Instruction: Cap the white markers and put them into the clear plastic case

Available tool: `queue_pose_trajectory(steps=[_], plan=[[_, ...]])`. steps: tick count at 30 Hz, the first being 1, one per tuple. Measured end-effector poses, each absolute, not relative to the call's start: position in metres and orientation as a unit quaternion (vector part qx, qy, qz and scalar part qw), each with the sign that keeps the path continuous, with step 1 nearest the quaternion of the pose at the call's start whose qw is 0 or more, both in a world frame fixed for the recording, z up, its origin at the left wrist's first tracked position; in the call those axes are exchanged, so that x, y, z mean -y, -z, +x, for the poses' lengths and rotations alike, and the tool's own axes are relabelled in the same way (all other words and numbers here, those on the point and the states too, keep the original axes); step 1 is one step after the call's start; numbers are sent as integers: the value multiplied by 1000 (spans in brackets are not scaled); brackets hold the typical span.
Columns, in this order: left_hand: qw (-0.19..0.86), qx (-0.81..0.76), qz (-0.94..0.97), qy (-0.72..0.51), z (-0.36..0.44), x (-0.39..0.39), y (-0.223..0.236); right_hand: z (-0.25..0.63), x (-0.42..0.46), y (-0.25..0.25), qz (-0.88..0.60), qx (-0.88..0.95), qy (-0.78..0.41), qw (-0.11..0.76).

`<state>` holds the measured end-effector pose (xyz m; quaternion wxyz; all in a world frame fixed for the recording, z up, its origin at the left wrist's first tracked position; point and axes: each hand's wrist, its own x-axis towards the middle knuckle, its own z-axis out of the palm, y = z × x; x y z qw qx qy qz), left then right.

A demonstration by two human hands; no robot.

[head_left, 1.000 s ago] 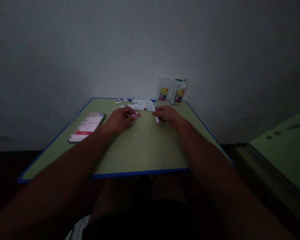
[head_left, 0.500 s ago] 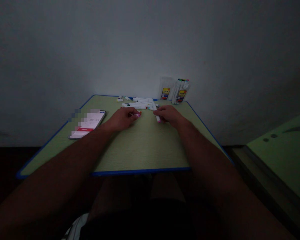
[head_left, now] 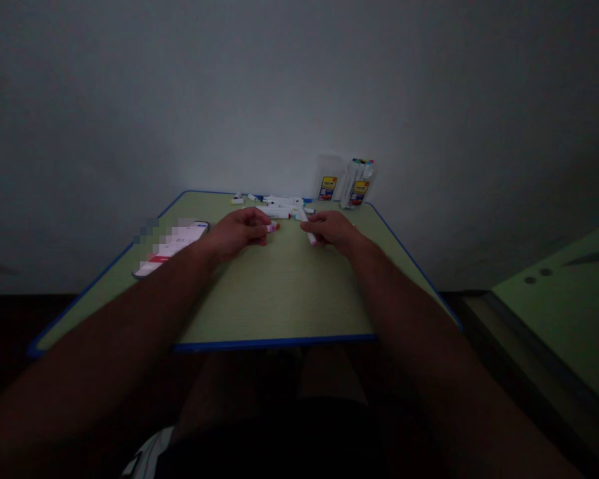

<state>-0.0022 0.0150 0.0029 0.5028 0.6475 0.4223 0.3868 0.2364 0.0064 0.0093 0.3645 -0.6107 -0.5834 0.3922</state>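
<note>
Over the middle of the table, my left hand (head_left: 238, 233) pinches a small pink-and-white marker cap (head_left: 270, 228) between thumb and fingertips. A small red-orange piece (head_left: 278, 227) shows just beyond that cap; whether it touches the hand I cannot tell. My right hand (head_left: 332, 227) is closed around a white marker (head_left: 307, 231), held slanted with its pink end toward me. Just behind both hands lies a loose pile of white markers (head_left: 279, 207) with coloured ends. Several white caps (head_left: 237, 199) lie to the left of the pile.
Against the wall stand a clear plastic case (head_left: 328, 179) and a second case holding markers (head_left: 358, 185). A phone (head_left: 177, 246) with a lit screen lies at the left of the green table (head_left: 279, 299), which has a blue edge. A greenish door (head_left: 574, 299) is at the right.
My left hand has turned slightly and its fingers have lifted, with the cap still pinched. The right hand with its marker has barely moved. The whole view has shifted a little.
</note>
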Motion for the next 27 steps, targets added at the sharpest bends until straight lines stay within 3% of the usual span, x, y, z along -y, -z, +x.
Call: queue_pose_trajectory(steps=[11, 27], plan=[[640, -390, 515, -416, -3, -14, -10, 234, -4, -8, -594, 588, -416, 357], [636, -455, 485, -390, 1, -9, -14, 235, -6, -6, -585, 619, -404, 335]])
